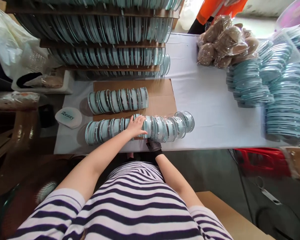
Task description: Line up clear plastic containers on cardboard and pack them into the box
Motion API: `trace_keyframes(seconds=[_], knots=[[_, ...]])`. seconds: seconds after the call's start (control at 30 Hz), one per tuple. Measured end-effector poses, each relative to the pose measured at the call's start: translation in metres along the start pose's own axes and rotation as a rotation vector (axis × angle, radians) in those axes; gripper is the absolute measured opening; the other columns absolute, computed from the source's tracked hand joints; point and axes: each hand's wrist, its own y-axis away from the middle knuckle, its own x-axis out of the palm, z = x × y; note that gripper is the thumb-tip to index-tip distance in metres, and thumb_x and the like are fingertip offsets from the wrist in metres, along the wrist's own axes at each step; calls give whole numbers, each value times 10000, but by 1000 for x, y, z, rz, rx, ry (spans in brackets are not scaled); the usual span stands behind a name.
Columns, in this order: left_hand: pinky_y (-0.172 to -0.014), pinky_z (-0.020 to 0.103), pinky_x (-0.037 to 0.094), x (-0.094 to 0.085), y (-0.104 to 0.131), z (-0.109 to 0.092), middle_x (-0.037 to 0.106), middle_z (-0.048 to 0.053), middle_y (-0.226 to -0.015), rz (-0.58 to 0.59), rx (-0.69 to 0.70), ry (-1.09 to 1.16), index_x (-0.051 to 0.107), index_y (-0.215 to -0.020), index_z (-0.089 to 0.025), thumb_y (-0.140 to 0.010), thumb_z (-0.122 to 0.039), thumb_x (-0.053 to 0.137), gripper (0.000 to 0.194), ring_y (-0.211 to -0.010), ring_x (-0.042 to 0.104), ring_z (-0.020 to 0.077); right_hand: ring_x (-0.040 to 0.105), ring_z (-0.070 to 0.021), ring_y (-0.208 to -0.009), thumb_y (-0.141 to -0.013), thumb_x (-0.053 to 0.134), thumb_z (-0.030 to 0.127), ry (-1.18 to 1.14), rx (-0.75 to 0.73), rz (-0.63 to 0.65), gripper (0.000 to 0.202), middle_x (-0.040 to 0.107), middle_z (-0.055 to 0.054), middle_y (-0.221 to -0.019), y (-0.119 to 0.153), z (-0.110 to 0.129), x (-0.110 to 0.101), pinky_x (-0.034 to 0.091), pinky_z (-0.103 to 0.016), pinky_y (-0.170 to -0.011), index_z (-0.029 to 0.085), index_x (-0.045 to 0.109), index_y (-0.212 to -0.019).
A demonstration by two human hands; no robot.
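My left hand (136,126) lies flat, fingers spread, on the near row of discs (140,128); gloved right hand (153,146) below, fingers hidden, can't tell.

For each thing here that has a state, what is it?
Near row of round clear-lidded teal cases: on edge, left hand resting on top.
Far row of same cases: on edge, untouched.
Right hand: black mesh glove, at table edge.
Clear bag of tan puffs: closed.
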Motion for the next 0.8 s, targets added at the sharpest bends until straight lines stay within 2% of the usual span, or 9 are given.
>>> trace_keyframes(seconds=[0.1, 0.23, 0.27, 0.33, 0.4, 0.47, 0.53, 0.7, 0.8], knots=[[-1244, 618, 76, -2, 1, -8, 328, 134, -1626, 10, 14, -19, 339, -1538, -220, -819, -526, 697, 859, -1538, 213, 318, 678, -207, -1093, -1040, 352, 377, -40, -39, -75, 400, 722, -92, -1212, 8, -14, -23, 471, -248, -875, 242, 671, -1240], [-1250, 599, 43, 2, -9, -37, 204, 143, -1670, -25, 94, -45, 229, -1593, -178, -824, -596, 661, 976, -1559, 125, 319, 631, -257, -1171, -1038, 297, 353, 87, 109, -256, 461, 671, -156, -1290, -13, -45, -102, 456, -303, -944, 199, 650, -1292], [-1252, 594, 50, 4, -14, -45, 211, 144, -1668, -19, 105, -50, 234, -1593, -174, -828, -604, 652, 972, -1558, 133, 318, 616, -275, -1198, -1024, 332, 355, 155, 118, -223, 455, 658, -171, -1307, -26, -51, -124, 459, -321, -953, 185, 645, -1306], [-1252, 592, 72, 8, -22, -58, 262, 149, -1651, 6, 106, -61, 278, -1580, -171, -852, -594, 626, 911, -1545, 189, 317, 650, -275, -1143, -971, 450, 335, 232, 88, -49, 406, 689, -165, -1255, -56, -56, -162, 484, -318, -914, 178, 681, -1265], [-1248, 593, 93, 11, -28, -65, 318, 157, -1628, 18, 100, -68, 323, -1559, -161, -877, -573, 602, 844, -1525, 253, 315, 698, -241, -1031, -899, 564, 296, 247, 18, 112, 342, 737, -132, -1159, -85, -54, -185, 505, -282, -845, 190, 736, -1175], [-1245, 595, 103, 12, -30, -66, 334, 169, -1618, 7, 108, -72, 343, -1547, -152, -885, -567, 594, 821, -1512, 281, 318, 716, -222, -972, -848, 629, 269, 253, -45, 195, 309, 756, -121, -1102, -104, -50, -192, 513, -267, -814, 190, 764, -1115], [-1242, 599, 109, 12, -30, -64, 340, 187, -1610, 0, 114, -73, 356, -1538, -141, -879, -570, 599, 823, -1507, 286, 333, 709, -241, -1014, -841, 647, 276, 271, -88, 219, 329, 746, -150, -1119, -108, -48, -190, 515, -297, -854, 170, 758, -1132], [-1242, 603, 96, 10, -32, -61, 392, 175, -1584, 47, 102, -48, 368, -1523, -148, -844, -565, 652, 846, -1502, 297, 326, 680, -278, -1116, -933, 554, 320, 276, -112, 174, 338, 718, -157, -1188, -89, -54, -176, 529, -352, -888, 195, 704, -1209], [-1247, 584, 95, 9, -38, -57, 388, 177, -1587, 55, 82, -57, 351, -1527, -138, -822, -562, 682, 887, -1502, 297, 327, 673, -295, -1121, -981, 510, 318, 279, -82, 162, 338, 695, -181, -1207, -87, -49, -182, 548, -403, -883, 152, 669, -1227]])
